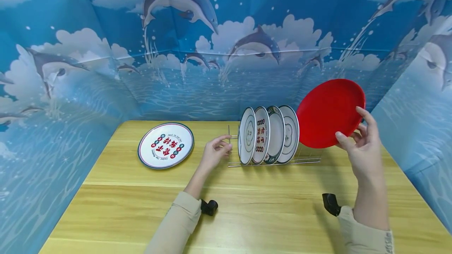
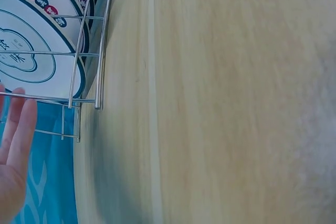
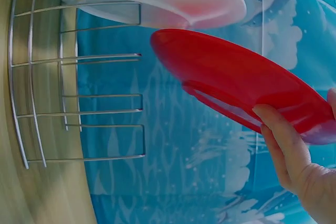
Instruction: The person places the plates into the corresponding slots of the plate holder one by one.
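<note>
My right hand (image 1: 365, 144) holds a red plate (image 1: 332, 113) by its right edge, raised beside the right part of a wire dish rack (image 1: 307, 160). Thumb and fingers lie on opposite faces of it, and its raised foot ring shows in the right wrist view. Several white patterned plates (image 1: 248, 136) stand on edge in the rack. At the rack's left end my left hand (image 1: 213, 152) grips the wire with its fingertips. Those fingers (image 2: 21, 135) reach the end wire in the left wrist view, beside the nearest white plate (image 2: 37, 72).
A white plate (image 1: 166, 145) with red lettering and a dark rim lies flat on the wooden table (image 1: 247, 214), left of the rack. Bare wire slots (image 3: 105, 111) show at the rack's right end. A blue dolphin-print cloth (image 1: 226, 69) hangs behind and at both sides.
</note>
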The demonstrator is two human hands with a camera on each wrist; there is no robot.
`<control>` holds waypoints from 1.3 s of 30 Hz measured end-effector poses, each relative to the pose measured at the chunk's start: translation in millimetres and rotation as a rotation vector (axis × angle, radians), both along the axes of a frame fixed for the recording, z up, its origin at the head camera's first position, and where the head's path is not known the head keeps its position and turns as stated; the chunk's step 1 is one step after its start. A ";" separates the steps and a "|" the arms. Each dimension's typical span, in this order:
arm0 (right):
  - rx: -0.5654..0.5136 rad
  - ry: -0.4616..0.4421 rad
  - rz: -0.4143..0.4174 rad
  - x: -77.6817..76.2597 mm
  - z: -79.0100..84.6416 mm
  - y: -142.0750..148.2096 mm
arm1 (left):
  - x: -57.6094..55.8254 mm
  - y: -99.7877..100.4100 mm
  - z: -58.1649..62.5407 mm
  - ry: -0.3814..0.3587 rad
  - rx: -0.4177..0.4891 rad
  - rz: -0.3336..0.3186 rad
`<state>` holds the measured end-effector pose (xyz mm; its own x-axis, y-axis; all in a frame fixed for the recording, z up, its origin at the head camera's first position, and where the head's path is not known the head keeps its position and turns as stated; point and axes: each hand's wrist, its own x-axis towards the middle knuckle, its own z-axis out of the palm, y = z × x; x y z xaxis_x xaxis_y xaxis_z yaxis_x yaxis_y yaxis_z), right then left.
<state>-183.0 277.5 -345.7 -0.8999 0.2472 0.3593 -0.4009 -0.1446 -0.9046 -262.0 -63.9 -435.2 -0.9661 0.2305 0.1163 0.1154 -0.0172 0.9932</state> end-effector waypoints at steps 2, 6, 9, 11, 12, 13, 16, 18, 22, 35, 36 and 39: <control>0.056 0.003 0.007 -1.5 -1.0 -2.1 | 3.2 -0.7 6.4 -0.025 -0.010 -0.018; 0.174 0.021 0.023 -5.3 -3.3 -5.4 | 5.3 -1.6 11.8 -0.042 -0.032 -0.030; 0.271 0.020 0.023 -9.0 -4.9 -7.9 | 5.6 -2.0 13.2 -0.057 -0.046 -0.038; 0.356 0.000 0.006 -11.6 -5.8 -9.9 | 5.8 -2.2 13.7 -0.063 -0.056 -0.041; 0.403 -0.013 -0.003 -12.8 -6.4 -10.9 | 5.9 -2.3 13.8 -0.068 -0.059 -0.041; 0.451 -0.025 -0.012 -14.0 -6.8 -11.9 | 5.8 -2.4 13.9 -0.074 -0.058 -0.042; 0.561 -0.042 -0.029 -16.7 -7.9 -15.5 | 4.5 -2.6 12.3 -0.080 -0.061 -0.050; 0.599 -0.041 -0.026 -18.3 -8.1 -17.7 | 1.8 -2.9 8.8 -0.087 -0.056 -0.056; 0.651 -0.042 -0.003 -20.6 -8.9 -20.5 | -5.9 -3.0 -3.7 -0.096 -0.042 -0.052; 0.685 -0.045 0.082 -26.8 -30.2 -26.0 | -9.0 -1.8 -14.4 -0.081 -0.049 -0.004; 0.685 -0.048 0.084 -27.3 -31.8 -26.2 | -8.6 -1.8 -13.9 -0.084 -0.045 -0.005; 0.685 -0.054 0.086 -28.3 -36.0 -26.2 | -8.2 -2.0 -13.0 -0.090 -0.042 -0.007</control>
